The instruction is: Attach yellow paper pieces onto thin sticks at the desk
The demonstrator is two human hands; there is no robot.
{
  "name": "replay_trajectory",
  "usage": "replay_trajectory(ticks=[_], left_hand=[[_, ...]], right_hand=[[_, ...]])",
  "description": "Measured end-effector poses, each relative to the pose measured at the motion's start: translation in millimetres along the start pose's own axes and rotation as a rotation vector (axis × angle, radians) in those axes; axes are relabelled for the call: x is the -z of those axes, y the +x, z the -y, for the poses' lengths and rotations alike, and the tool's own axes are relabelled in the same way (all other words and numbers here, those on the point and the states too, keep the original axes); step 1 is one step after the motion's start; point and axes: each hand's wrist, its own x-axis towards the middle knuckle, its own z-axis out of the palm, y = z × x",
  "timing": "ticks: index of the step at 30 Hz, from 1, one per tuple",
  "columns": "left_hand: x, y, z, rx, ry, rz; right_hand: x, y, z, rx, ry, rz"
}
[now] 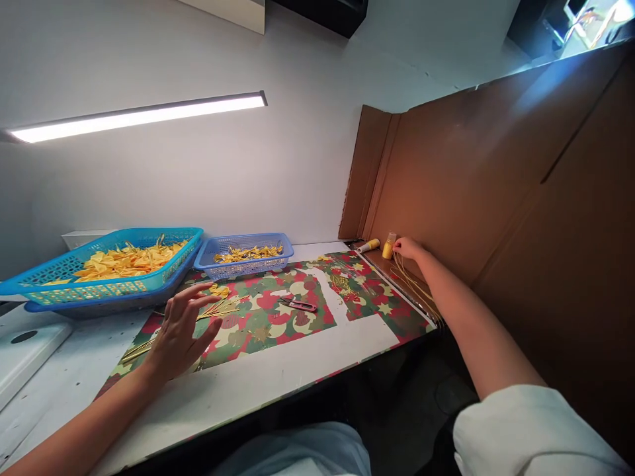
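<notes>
My left hand (183,324) hovers low over the left part of the patterned sheet, fingers spread and holding nothing. Just beyond its fingertips lie a small yellow ribbon-like piece (219,291) and several thin stems (221,309). At the far right corner, my right hand (407,248) has its fingertips pinched together beside an upright yellow thread spool (387,248); what they hold is too small to make out. Thin tan cords (414,284) trail below that hand toward the table edge. A second spool (368,246) lies on its side close by.
A turquoise basket (114,289) of yellow pieces and a smaller blue basket (243,270) stand along the wall. Pink-handled thread snips (300,305) lie mid-sheet, with loose yellow bits (342,284) to their right. A tall cardboard panel (476,185) closes off the right side.
</notes>
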Motion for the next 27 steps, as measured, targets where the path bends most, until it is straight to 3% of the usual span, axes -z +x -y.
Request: replay_trajectory(ticks=[5, 9, 12, 16, 19, 23, 27], left_hand=[[-6.3, 19.0, -17.5, 0.054, -0.189, 0.012], [-18.9, 62.1, -55.4, 0.203, -0.446, 0.068], [-29.8, 105.3, -92.4, 0.359, -0.720, 0.122], [-43.2, 156.4, -140.1, 0.573, -1.086, 0.274], [-53.9, 179.8, -164.3, 0.633, -1.309, 0.302], [-65.2, 192.5, -178.6, 0.617, -1.598, 0.416], [-68.8, 194.9, -183.1, 0.617, -1.826, 0.406]], right_hand=[[18.9, -16.2, 27.8, 0.087, 0.241, -0.070], [46.2, -54.6, 69.7, 0.137, 0.988, 0.007], [69.5, -90.5, 101.3, 0.149, 1.279, 0.109], [85.8, -131.1, 137.0, 0.102, 1.399, 0.183], [85.5, -152.0, 156.8, 0.070, 1.432, 0.224], [80.3, -163.6, 172.1, 0.098, 1.472, 0.297], [76.2, -158.3, 173.9, 0.053, 1.527, 0.367]])
